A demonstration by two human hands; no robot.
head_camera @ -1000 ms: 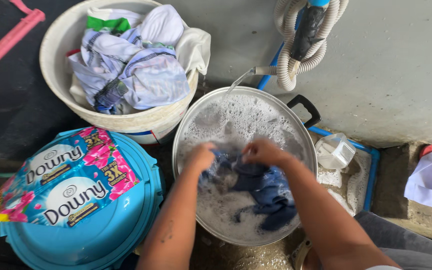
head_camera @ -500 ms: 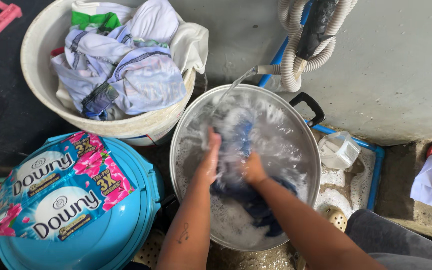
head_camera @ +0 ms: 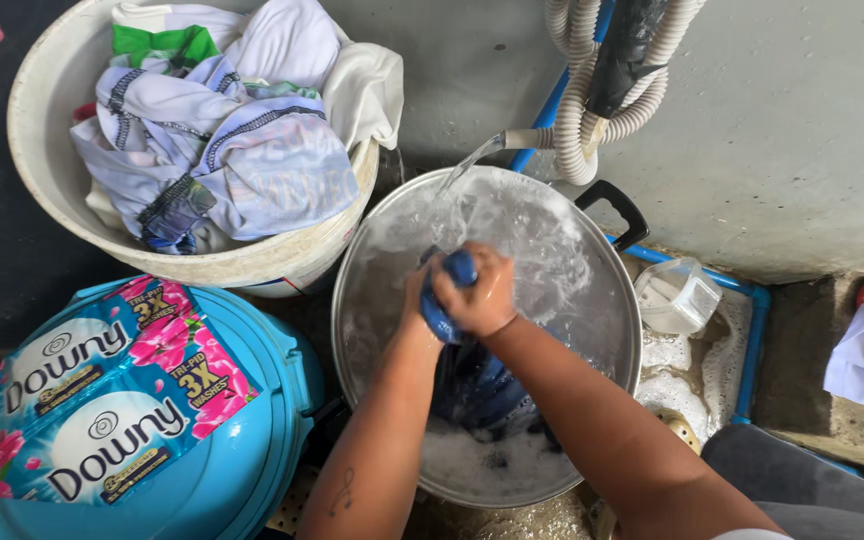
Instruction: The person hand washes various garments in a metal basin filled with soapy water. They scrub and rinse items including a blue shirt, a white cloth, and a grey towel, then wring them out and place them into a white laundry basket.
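Head view: blue garment (head_camera: 472, 375) is clutched over metal basin (head_camera: 592, 330).
Left hand (head_camera: 420, 290): grip closed on garment.
Right hand (head_camera: 482, 292): grip closed on bunched cloth.
Progress: washing judged midway; suds present, white tub (head_camera: 42, 120) piled with clothes.

Wet floor (head_camera: 512, 520) bears metal basin (head_camera: 612, 330), white tub (head_camera: 42, 190), blue lid (head_camera: 272, 440).
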